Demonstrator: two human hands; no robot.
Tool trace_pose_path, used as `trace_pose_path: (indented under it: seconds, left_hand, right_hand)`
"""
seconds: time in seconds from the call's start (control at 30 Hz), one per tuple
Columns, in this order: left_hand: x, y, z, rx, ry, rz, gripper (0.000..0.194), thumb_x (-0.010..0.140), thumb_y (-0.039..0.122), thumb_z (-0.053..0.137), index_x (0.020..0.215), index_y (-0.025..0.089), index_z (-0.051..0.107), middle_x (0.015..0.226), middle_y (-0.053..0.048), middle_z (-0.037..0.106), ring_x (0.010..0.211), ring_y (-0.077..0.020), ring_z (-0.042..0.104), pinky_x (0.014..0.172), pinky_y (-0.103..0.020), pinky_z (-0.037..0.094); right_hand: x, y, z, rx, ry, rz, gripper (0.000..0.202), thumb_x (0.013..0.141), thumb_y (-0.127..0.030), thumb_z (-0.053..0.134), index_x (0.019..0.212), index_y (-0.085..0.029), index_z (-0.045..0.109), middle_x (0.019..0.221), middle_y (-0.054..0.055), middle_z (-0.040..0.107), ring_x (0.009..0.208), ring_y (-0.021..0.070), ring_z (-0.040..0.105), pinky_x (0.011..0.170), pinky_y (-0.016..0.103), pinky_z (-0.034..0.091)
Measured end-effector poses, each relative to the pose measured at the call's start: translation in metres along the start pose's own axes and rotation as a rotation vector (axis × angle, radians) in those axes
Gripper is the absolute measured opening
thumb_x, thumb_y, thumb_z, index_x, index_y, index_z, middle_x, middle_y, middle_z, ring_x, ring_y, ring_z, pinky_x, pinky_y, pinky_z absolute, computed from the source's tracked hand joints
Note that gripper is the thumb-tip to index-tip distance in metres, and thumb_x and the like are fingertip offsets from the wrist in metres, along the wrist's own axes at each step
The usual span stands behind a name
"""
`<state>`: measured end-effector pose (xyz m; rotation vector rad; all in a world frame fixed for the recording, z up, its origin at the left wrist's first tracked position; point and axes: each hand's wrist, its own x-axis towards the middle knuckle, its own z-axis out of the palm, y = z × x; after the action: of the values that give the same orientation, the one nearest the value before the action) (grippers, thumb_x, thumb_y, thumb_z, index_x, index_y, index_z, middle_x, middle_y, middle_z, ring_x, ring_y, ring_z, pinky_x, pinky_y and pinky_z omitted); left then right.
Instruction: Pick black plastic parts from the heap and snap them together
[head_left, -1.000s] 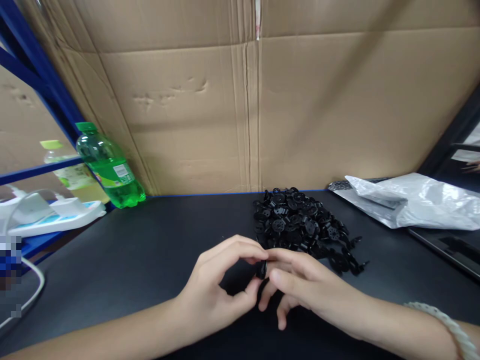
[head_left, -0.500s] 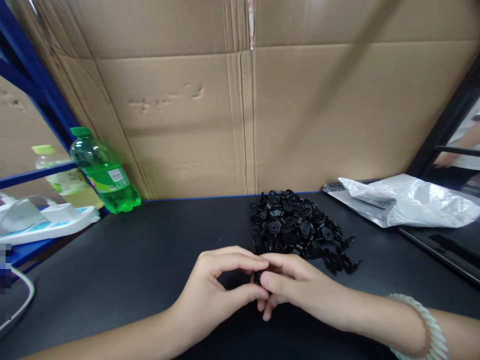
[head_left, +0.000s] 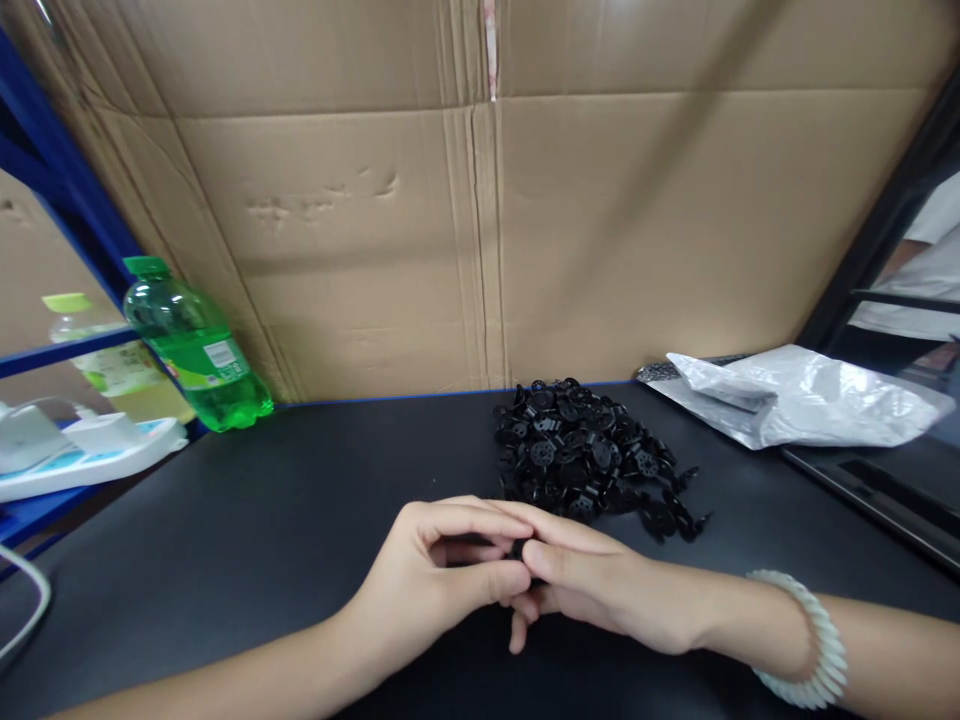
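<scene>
My left hand (head_left: 439, 570) and my right hand (head_left: 592, 570) meet at the fingertips above the black table, in front of a pile of black plastic parts (head_left: 577, 450). Between the fingers of both hands is a small black part (head_left: 517, 548), mostly covered by the fingertips. The thumb and fingers of each hand are closed on it. A pale beaded bracelet (head_left: 814, 640) circles my right wrist. The piled parts are round pieces with holes, lying loose behind my right hand.
A green bottle (head_left: 199, 345) leans at the back left, near a white power strip (head_left: 97, 460) and a yellow-capped bottle (head_left: 112, 360). On the right lies a silver plastic bag (head_left: 817, 400). Cardboard (head_left: 360, 240) stands behind the black table (head_left: 225, 550).
The view has shifted slightly, so the surroundings sit a little further left. My right hand's fingers have moved slightly around the small part, which both hands still hold.
</scene>
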<state>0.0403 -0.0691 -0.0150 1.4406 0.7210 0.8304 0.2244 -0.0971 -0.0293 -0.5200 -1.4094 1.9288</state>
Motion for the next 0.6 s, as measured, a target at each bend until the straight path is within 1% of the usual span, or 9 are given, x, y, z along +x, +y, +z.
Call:
trace_pose_path:
  seconds: [0.07,0.13,0.23,0.27,0.33,0.4,0.43,0.53,0.6]
  left_hand:
    - [0.0,0.0,0.002,-0.099,-0.018,-0.03,0.017,0.065,0.02,0.086,0.082,0.021,0.082,0.08,-0.006,0.074,0.061,-0.02,0.071,0.059,-0.033,0.062]
    - [0.001,-0.002,0.003,-0.169,-0.029,-0.05,0.018,0.067,0.021,0.086,0.084,0.02,0.082,0.07,-0.004,0.073,0.059,-0.0185,0.069,0.058,-0.032,0.062]
    - [0.002,-0.005,0.003,-0.193,-0.035,-0.055,0.018,0.069,0.024,0.086,0.085,0.018,0.081,0.064,-0.005,0.073,0.059,-0.0189,0.069,0.056,-0.03,0.061]
    - [0.003,-0.006,0.003,-0.184,-0.023,-0.055,0.019,0.07,0.027,0.085,0.086,0.018,0.081,0.064,-0.005,0.073,0.059,-0.0192,0.068,0.055,-0.03,0.06]
    - [0.003,-0.009,0.003,-0.159,0.044,-0.058,0.02,0.073,0.03,0.083,0.088,0.017,0.081,0.071,-0.007,0.076,0.062,-0.019,0.069,0.057,-0.028,0.06]
    - [0.003,-0.01,0.002,-0.143,0.121,-0.065,0.022,0.074,0.031,0.082,0.09,0.016,0.081,0.078,-0.008,0.078,0.062,-0.017,0.07,0.061,-0.026,0.059]
    - [0.003,-0.01,0.002,-0.15,0.142,-0.068,0.023,0.075,0.032,0.082,0.092,0.016,0.08,0.081,-0.008,0.078,0.062,-0.0162,0.07,0.063,-0.025,0.058]
    - [0.005,-0.006,0.0,-0.217,0.165,-0.069,0.023,0.075,0.029,0.082,0.094,0.017,0.078,0.082,-0.006,0.077,0.062,-0.0149,0.07,0.065,-0.025,0.059]
    - [0.006,-0.003,-0.004,-0.297,0.21,-0.087,0.02,0.075,0.024,0.081,0.094,0.017,0.077,0.087,-0.006,0.077,0.07,-0.0151,0.071,0.071,-0.024,0.059]
  right_hand:
    - [0.001,0.003,-0.002,0.027,0.022,-0.001,0.064,0.088,-0.056,0.063,0.143,-0.029,0.046,0.102,0.002,0.048,0.078,0.0124,0.045,0.08,0.036,0.047]
    - [0.002,0.008,-0.004,0.06,0.06,0.01,0.067,0.087,-0.056,0.064,0.144,-0.027,0.043,0.097,0.001,0.046,0.078,0.0126,0.045,0.079,0.037,0.047]
    - [0.005,0.013,-0.006,0.094,0.101,0.033,0.07,0.085,-0.056,0.066,0.143,-0.024,0.042,0.092,0.0,0.048,0.076,0.013,0.046,0.079,0.038,0.046]
    - [0.006,0.014,-0.005,0.101,0.109,0.037,0.07,0.085,-0.054,0.066,0.143,-0.024,0.041,0.091,0.0,0.049,0.076,0.013,0.046,0.079,0.038,0.046]
    - [0.007,0.015,-0.003,0.103,0.132,0.038,0.068,0.084,-0.044,0.066,0.144,-0.022,0.04,0.087,-0.001,0.049,0.075,0.0131,0.045,0.078,0.037,0.046]
    - [0.007,0.013,-0.001,0.101,0.171,0.042,0.071,0.082,-0.033,0.064,0.147,-0.022,0.035,0.084,-0.003,0.046,0.075,0.013,0.044,0.076,0.035,0.046]
    - [0.007,0.012,-0.001,0.09,0.187,0.048,0.074,0.082,-0.03,0.063,0.149,-0.023,0.032,0.084,-0.003,0.045,0.075,0.0129,0.045,0.077,0.035,0.046]
    - [0.003,0.006,-0.004,-0.07,0.172,0.037,0.077,0.089,-0.03,0.057,0.155,-0.026,0.019,0.094,-0.001,0.047,0.081,0.0126,0.051,0.086,0.039,0.046]
    - [0.0,0.002,-0.008,-0.25,0.142,-0.032,0.073,0.093,-0.027,0.054,0.155,-0.025,0.015,0.105,0.002,0.051,0.088,0.0131,0.056,0.092,0.041,0.045]
